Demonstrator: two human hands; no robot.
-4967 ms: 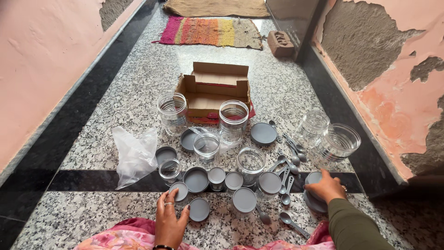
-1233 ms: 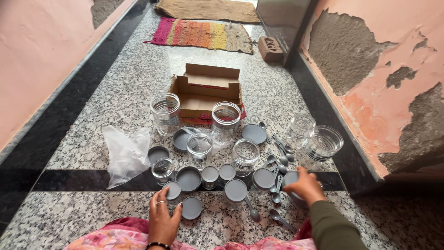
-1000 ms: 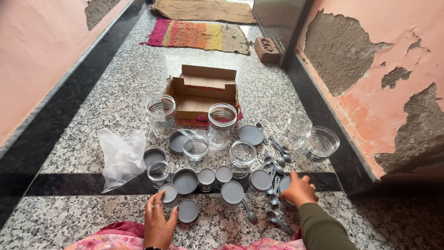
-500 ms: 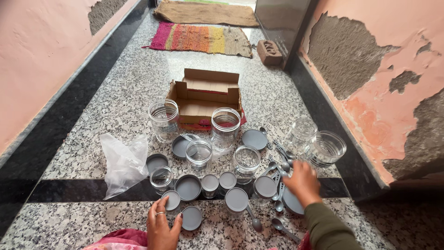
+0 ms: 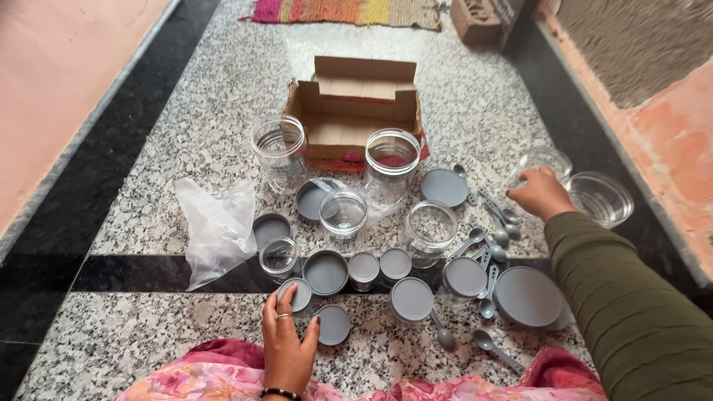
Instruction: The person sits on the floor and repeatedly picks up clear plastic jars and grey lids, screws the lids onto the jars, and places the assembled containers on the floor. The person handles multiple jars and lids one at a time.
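Note:
My left hand (image 5: 286, 343) lies flat on the granite floor with its fingers spread. Its fingertips touch a small grey lid (image 5: 300, 294), and a second small grey lid (image 5: 333, 324) sits just to its right. My right hand (image 5: 540, 194), in a green sleeve, is stretched out to the far right. Its fingers curl against the near wall of a short clear jar (image 5: 547, 159); whether they grip it is unclear. A large grey lid (image 5: 528, 296) lies under that forearm. Grey spoons (image 5: 490, 236) are scattered beside it.
Several clear jars, such as a tall one (image 5: 279, 151) and another (image 5: 391, 163), stand among grey lids. Behind them sits an open cardboard box (image 5: 359, 111). A clear plastic bag (image 5: 215, 226) lies left, and a clear bowl (image 5: 600, 197) sits by the pink wall.
My right hand has left the large grey lid at the front right and reached away to the short clear jar. My left hand has stayed by the small lids. The view has moved closer.

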